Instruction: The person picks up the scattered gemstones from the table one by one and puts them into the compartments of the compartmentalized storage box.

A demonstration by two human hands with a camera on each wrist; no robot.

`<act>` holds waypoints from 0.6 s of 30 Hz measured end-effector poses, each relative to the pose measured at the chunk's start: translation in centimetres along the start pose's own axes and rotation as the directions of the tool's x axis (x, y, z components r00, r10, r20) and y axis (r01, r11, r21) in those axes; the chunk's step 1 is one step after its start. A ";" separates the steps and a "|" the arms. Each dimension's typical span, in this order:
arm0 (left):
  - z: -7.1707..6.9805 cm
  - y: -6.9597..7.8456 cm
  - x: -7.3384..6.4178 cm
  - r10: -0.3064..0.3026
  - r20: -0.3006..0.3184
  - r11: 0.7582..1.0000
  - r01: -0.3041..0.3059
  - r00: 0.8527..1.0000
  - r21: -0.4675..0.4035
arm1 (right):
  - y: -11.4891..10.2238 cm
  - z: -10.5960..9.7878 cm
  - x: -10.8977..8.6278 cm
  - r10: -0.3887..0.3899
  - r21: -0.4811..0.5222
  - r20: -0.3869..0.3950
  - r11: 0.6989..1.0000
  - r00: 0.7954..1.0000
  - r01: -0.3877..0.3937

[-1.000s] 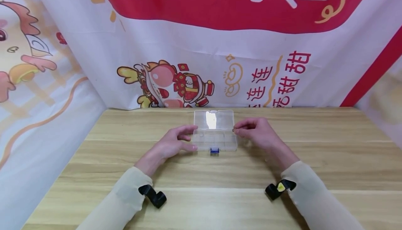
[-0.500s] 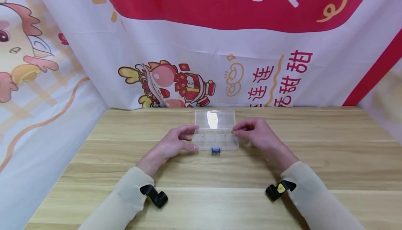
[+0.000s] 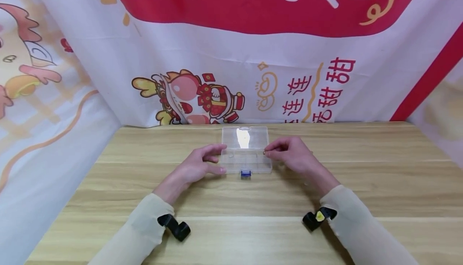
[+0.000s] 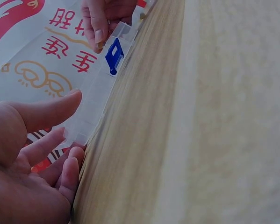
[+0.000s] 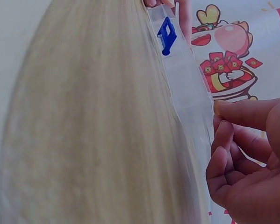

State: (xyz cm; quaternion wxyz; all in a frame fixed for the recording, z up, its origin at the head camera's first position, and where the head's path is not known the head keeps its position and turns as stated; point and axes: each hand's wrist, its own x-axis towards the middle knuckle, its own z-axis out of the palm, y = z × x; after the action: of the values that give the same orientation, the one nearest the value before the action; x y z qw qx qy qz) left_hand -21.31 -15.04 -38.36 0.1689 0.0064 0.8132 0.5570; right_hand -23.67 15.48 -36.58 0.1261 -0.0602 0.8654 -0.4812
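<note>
A clear plastic compartment box [image 3: 231, 161] lies on the table with its lid [image 3: 231, 136] swung back and a blue latch [image 3: 246, 173] at its front. My left hand [image 3: 197, 164] is at the box's left end, thumb and fingers spread and relaxed, fingertips at the corners. Over the right rear compartment, my right hand [image 3: 291, 153] pinches a tiny brownish-gold piece [image 4: 100, 45] between thumb and index finger. Its kind is too small to tell. In the right wrist view, the right hand's other fingers [image 5: 219, 168] are curled beneath, beside the box.
The wood-grain table [image 3: 231, 220] runs back to a printed cloth [image 3: 231, 48] behind the box. Another small yellowish thing [image 4: 142, 15] shows beyond the box's far end in the left wrist view. Black wrist cameras [image 3: 177, 228] sit on both sleeves.
My right hand has moved slightly left and inward, bringing the small piece from the box's right edge to over the right rear compartment. My left hand has stayed at the left end.
</note>
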 end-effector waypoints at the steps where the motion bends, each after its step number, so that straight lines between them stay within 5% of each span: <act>1: 0.0 0.0 0.0 0.000 -0.001 1.000 0.000 1.000 0.001 | 0.0 0.0 0.0 -0.003 -0.002 0.000 1.000 1.000 0.003; 18: -0.1 0.0 -0.2 0.006 0.009 1.000 -0.006 1.000 0.001 | -0.4 0.5 -0.2 -0.024 -0.163 -0.041 0.986 0.999 0.017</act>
State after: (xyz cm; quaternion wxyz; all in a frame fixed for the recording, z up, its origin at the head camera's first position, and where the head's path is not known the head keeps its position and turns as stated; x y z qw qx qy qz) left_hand -21.18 -15.17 -38.25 0.1708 0.0115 0.8126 0.5572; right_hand -23.32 14.88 -36.45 0.0970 -0.0690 0.9037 -0.4114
